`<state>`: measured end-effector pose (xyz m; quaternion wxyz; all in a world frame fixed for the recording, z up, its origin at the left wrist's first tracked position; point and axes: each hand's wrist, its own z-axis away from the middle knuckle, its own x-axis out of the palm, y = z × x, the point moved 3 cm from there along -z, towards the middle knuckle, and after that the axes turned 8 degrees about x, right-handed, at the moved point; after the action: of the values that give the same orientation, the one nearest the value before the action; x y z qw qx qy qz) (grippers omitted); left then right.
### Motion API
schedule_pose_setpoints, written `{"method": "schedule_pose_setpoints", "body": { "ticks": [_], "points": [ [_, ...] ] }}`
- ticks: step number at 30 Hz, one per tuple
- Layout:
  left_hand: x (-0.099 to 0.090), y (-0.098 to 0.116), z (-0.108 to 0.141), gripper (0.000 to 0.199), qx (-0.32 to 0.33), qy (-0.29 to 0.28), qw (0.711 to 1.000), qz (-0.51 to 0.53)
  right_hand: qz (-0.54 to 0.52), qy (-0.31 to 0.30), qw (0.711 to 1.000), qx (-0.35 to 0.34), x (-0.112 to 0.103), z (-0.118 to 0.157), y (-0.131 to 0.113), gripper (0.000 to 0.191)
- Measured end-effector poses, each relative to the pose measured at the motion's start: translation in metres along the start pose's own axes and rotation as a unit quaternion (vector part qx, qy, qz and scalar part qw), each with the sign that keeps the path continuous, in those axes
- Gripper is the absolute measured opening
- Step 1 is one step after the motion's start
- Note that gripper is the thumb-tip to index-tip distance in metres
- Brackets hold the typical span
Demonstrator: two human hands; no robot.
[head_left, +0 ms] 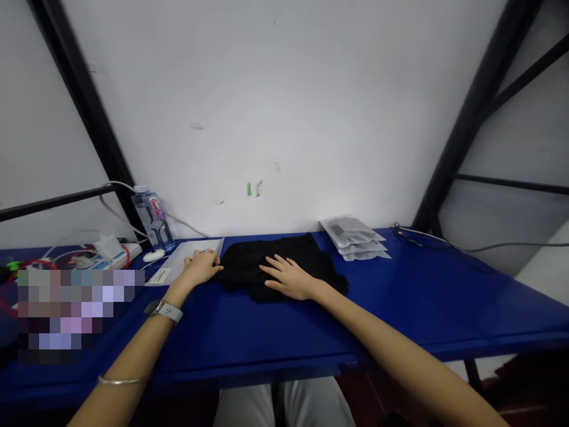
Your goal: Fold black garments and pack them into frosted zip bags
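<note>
A folded black cloth garment [275, 267] lies on the blue table [267, 338], pressed flat under my hands. My right hand [288, 277] rests palm down on its middle, with the fingers spread and nothing gripped. My left hand [202, 267] lies on the garment's left edge, beside a white flat sheet or board [182, 261]. Its fingers touch the cloth, and no firm grip shows. A smartwatch [163, 311] and a thin metal bangle [122, 379] are on my left arm.
Behind the garment on the right lies a stack of sealed plastic bags [353, 237]. A water bottle [153, 218], a white mouse [153, 255] and a power strip [120, 252] with cables stand at the back left. A blurred patch [71, 314] covers the table's left end. Black metal frame posts rise on both sides.
</note>
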<state>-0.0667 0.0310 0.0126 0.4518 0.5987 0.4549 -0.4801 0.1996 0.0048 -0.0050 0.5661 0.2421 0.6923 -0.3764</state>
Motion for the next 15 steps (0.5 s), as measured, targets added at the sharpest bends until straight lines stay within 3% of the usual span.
{"method": "schedule_pose_setpoints", "body": {
  "ticks": [4, 8, 11, 15],
  "points": [
    [0.005, 0.000, -0.003, 0.029, 0.006, 0.005, 1.000, -0.015, 0.015, -0.008, 1.000, -0.006, 0.006, -0.001, 0.003, 0.060],
    [0.002, 0.003, -0.005, 0.025, -0.010, 0.001, 1.000, 0.003, 0.015, -0.002, 1.000, -0.009, 0.004, 0.000, 0.002, 0.061],
    [-0.011, 0.005, -0.004, 0.021, -0.026, 0.039, 0.999, 0.020, 0.005, -0.001, 1.000, -0.004, 0.004, 0.001, 0.002, 0.062],
    [-0.036, 0.018, -0.010, 0.018, 0.000, 0.082, 0.991, 0.106, -0.014, -0.006, 1.000, 0.005, 0.005, -0.002, 0.001, 0.060]
  ]
}}
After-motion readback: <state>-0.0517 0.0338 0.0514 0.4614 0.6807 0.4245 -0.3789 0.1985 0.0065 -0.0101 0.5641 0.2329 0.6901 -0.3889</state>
